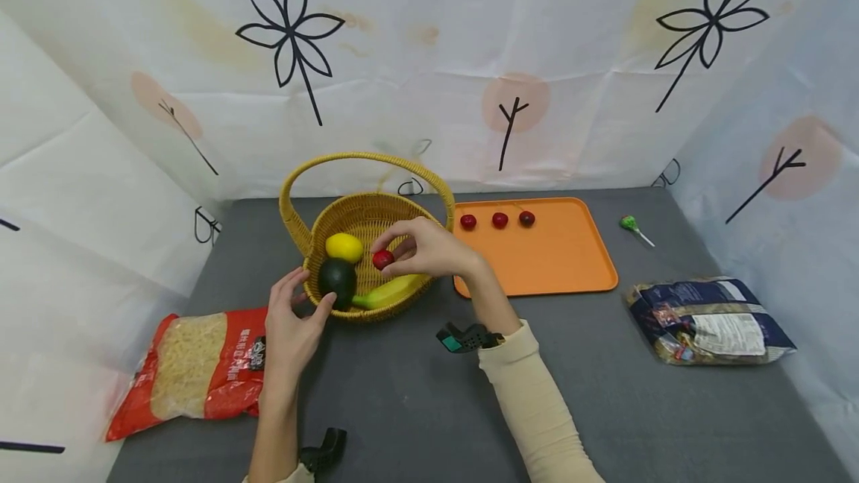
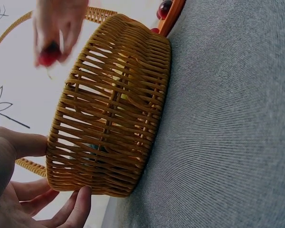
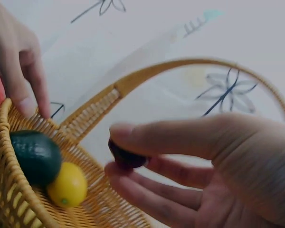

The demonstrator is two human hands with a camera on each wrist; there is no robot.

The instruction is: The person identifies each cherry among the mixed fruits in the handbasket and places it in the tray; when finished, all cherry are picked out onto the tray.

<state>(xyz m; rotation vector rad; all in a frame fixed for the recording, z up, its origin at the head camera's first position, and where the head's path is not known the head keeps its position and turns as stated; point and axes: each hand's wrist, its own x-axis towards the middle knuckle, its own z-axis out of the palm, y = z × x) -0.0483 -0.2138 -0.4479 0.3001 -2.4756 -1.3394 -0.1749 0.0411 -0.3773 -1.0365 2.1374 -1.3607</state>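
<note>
My right hand (image 1: 424,248) pinches a dark red cherry (image 1: 383,259) between thumb and fingertips, above the inside of a yellow-brown wicker basket (image 1: 367,203). In the left wrist view a thin stem hangs from the cherry. My left hand (image 1: 293,326) grips the basket's near left rim, with the thumb at the front and fingers round the side. Inside the basket lie a yellow lemon (image 1: 344,247), a dark green avocado-like fruit (image 1: 338,280) and a banana (image 1: 392,292). Part of the banana is hidden behind my right hand.
Right of the basket lies an orange tray (image 1: 537,263) with three cherries (image 1: 499,220) along its back edge. Farther right are a green lollipop (image 1: 631,223) and a dark blue food bag (image 1: 711,320). A red pasta bag (image 1: 194,367) lies beside my left forearm.
</note>
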